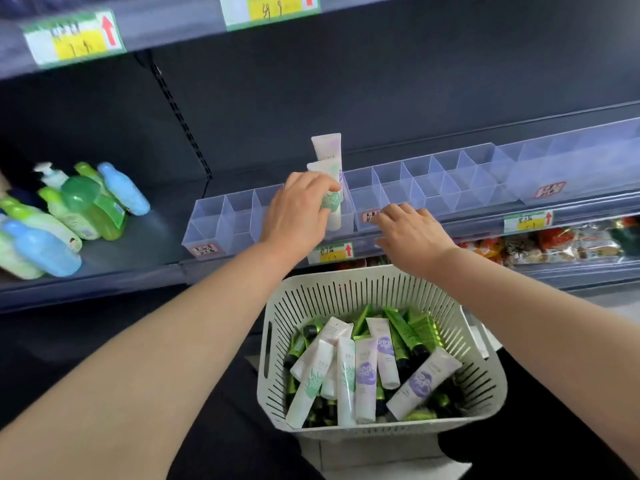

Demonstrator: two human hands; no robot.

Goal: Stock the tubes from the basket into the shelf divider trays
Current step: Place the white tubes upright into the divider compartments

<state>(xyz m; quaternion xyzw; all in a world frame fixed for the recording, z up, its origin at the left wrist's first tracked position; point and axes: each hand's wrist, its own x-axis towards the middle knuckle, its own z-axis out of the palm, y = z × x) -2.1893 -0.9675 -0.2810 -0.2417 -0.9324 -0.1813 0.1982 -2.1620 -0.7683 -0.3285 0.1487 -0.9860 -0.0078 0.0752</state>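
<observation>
Clear plastic divider tray [221, 216] on dark shelf [138, 244] | white green-print tube [331, 206] upright in a tray compartment, gripped by left hand [298, 213] | white lilac-print tube [327, 147] upright farther back in tray | right hand [412, 233] fingers loose, holding nothing, seemingly touching tray's front wall | pale slotted plastic basket [346, 289] below tray, holding white and green tubes [367, 372]

Tubes [367, 368] lie in the basket [481, 375] at six o'clock; divider trays [433, 188] sit on the shelf [145, 237] at twelve, a rear tube [327, 147] behind a front tube [334, 218] in one compartment; bottles [79, 209] at nine
</observation>
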